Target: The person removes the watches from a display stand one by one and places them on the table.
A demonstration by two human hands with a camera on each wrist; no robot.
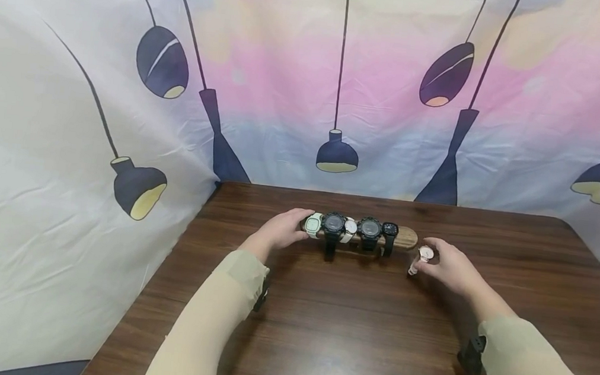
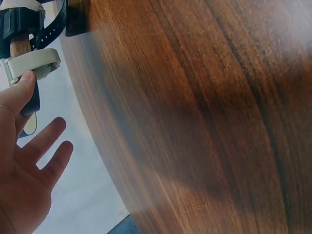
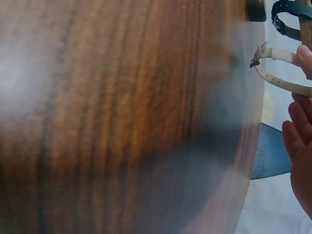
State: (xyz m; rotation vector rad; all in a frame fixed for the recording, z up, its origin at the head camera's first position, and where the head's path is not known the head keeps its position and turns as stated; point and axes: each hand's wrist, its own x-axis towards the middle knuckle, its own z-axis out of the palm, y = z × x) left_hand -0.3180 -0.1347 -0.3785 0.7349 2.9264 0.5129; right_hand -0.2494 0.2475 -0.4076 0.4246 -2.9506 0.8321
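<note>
Head view: the left hand (image 1: 281,232) rested on the left end of the wooden watch stand (image 1: 405,237), fingers relaxed. The right hand (image 1: 451,266) pinched a white-strapped watch (image 1: 425,254) just right of the stand, above the counter (image 1: 352,329).

Left wrist view: a fingertip (image 2: 22,85) touched the pale green watch (image 2: 34,63).

Right wrist view: fingers (image 3: 304,56) clamped the white strap (image 3: 278,80).

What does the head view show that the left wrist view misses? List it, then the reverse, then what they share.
Only the head view: the right hand holding a white-strap watch, three dark watches on the wooden bar, and the lamp-print backdrop.
Only the left wrist view: the pale watch's strap loop from below, a fingertip touching it.
Both: the left hand, the pale green watch, the dark wooden table.
</note>
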